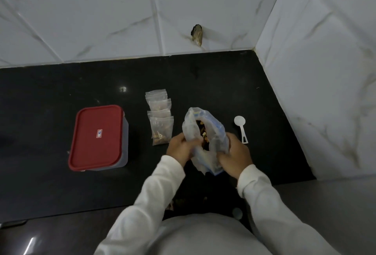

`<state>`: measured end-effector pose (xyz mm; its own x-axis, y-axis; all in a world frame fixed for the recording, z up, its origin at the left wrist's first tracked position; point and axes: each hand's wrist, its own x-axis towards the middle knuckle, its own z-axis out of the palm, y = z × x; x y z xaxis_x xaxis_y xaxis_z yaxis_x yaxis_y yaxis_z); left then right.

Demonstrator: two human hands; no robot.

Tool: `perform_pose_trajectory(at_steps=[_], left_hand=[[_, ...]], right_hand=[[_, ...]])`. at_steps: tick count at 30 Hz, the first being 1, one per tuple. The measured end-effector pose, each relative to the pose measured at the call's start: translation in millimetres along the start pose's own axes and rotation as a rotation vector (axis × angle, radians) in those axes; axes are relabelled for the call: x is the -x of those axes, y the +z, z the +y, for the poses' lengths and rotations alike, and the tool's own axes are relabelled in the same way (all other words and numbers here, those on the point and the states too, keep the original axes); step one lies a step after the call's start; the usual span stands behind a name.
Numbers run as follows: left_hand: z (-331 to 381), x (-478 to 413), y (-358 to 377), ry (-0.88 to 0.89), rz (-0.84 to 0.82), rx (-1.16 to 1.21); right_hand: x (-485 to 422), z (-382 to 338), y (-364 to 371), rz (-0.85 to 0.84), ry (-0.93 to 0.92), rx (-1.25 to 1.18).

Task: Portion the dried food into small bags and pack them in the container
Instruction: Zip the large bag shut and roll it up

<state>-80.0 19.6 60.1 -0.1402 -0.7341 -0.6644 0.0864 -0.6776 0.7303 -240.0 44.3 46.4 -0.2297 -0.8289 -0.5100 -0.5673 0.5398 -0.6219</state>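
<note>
Two hands, left hand (180,147) and right hand (236,156), curl their fingers into the food bag (189,124), its mouth open toward 12 o'clock. The scoop (241,127) lies at 1 o'clock, handle toward 6 — nearest the right hand.

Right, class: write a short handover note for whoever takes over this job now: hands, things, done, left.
Hands: left hand and right hand both grip the big bag, its mouth open, dried food inside.
Things: small bags lie overlapped left of it; scoop lies to its right, untouched; container stands far left, lid on.
Done: at least two small bags hold food.
Left: fill any empty ones, open the container, pack the bags in.
</note>
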Motion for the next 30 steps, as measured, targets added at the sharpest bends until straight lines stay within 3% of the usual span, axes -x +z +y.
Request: perform_pose_trajectory(at_steps=[2,4,6,9,12,16,21,25,26,28,30], left_hand=[[3.3,1.8,-11.6,-0.097,-0.167,0.371],[1.7,1.5,-20.2,-0.063,-0.281,0.424],[-3.4,-0.5,-23.3,-0.003,-0.319,0.428],[-8.9,-1.6,-18.8,-0.004,-0.26,0.511],[-9.9,-3.5,-10.5,0.002,-0.141,0.5],[0.8,0.1,-1.2,0.054,0.1,0.138],[13.7,0.7,0.9,0.161,0.234,-0.28],[15.1,3.7,20.7,0.217,0.232,-0.938],[14.3,3.6,24.3,0.246,0.226,-1.035],[14.9,2.7,21.5,0.29,0.195,-1.06],[17.8,-0.5,9.4,0.212,0.101,-0.826]], right_hand=[[3.4,2.8,-8.5,-0.13,0.154,-0.497],[6.5,6.3,-16.5,-0.294,0.289,-0.964],[8.4,10.8,-22.8,-0.396,0.308,-1.177],[12.5,13.3,-22.6,-0.455,0.236,-1.229],[15.0,9.5,-17.4,-0.353,0.217,-1.165],[17.8,-0.2,-14.2,-0.13,0.175,-0.924],[22.2,-11.2,-22.6,0.066,-0.019,-0.272],[24.4,-32.7,-5.3,0.204,-0.205,0.401],[23.5,-35.6,0.0,0.213,-0.202,0.453],[20.2,-37.6,1.9,0.2,-0.215,0.333],[17.1,-33.0,-3.9,0.153,-0.2,0.05]])
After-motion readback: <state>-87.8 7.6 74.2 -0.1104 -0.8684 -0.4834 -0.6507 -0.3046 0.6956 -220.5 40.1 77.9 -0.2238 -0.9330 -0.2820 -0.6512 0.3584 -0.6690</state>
